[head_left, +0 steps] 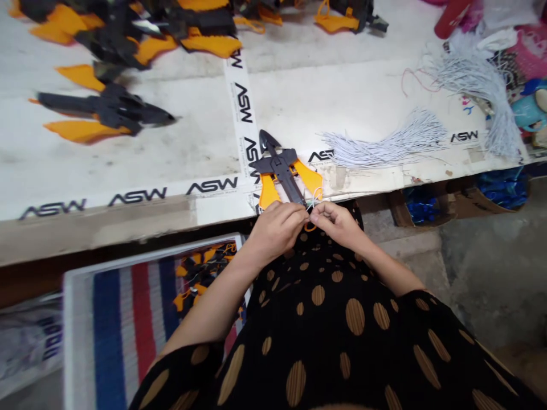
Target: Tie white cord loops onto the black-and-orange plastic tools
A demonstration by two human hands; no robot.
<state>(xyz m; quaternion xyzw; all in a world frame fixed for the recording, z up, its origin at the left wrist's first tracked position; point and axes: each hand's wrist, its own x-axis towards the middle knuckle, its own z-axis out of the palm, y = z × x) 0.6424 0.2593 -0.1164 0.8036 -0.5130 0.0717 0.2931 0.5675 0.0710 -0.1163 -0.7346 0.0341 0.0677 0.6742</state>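
A black toy plane (pixel 282 171) with orange wings lies at the table's front edge, its nose pointing away from me. My left hand (pixel 280 228) is closed at the tail end, fingertips pressed together there. Close beside it my right hand (pixel 339 225) pinches thumb against forefinger. A thin white string (pixel 316 195) loops up from between the hands, and an orange loop (pixel 310 228) shows just below the fingertips. What exactly sits inside each pinch is hidden by the fingers.
Another toy plane (pixel 115 108) lies at left, with a heap of them (pixel 171 28) behind. Bundles of white string (pixel 393 142) lie at right. Below the table's front edge, a striped container (pixel 143 313) holds more orange and black toys; boxes (pixel 444 205) with blue foil stand at right.
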